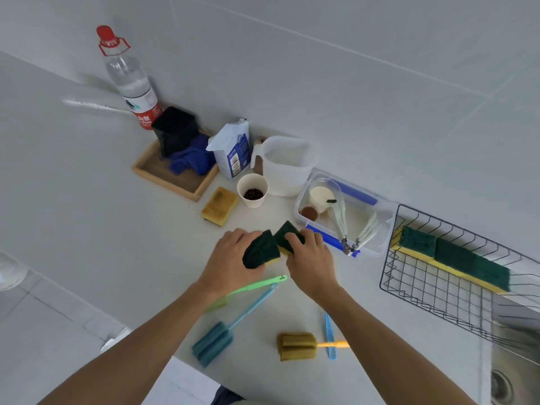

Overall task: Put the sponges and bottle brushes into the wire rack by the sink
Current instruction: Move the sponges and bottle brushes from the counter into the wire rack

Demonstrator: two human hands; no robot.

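My left hand (226, 260) grips a green-and-yellow sponge (260, 252), tilted up off the white counter. Right beside it, my right hand (311, 263) holds a second green-topped sponge (287, 235); the two sponges touch. A worn yellow sponge (219, 206) lies further back. Near me lie a blue bottle brush (217, 340), a green brush (254, 286) partly under my left wrist, and a yellow brush (298, 346) crossing a thin blue handle (329, 337). The black wire rack (409, 290) at right holds three sponges (455, 255) in a row.
Behind my hands stand a paper cup of beans (252, 190), a clear box with utensils (380, 247), a white jug (287, 165), a white bag (233, 150), a wooden tray (152, 172) with a blue cloth, and a water bottle (131, 83). The steel sink (514, 361) lies at lower right.
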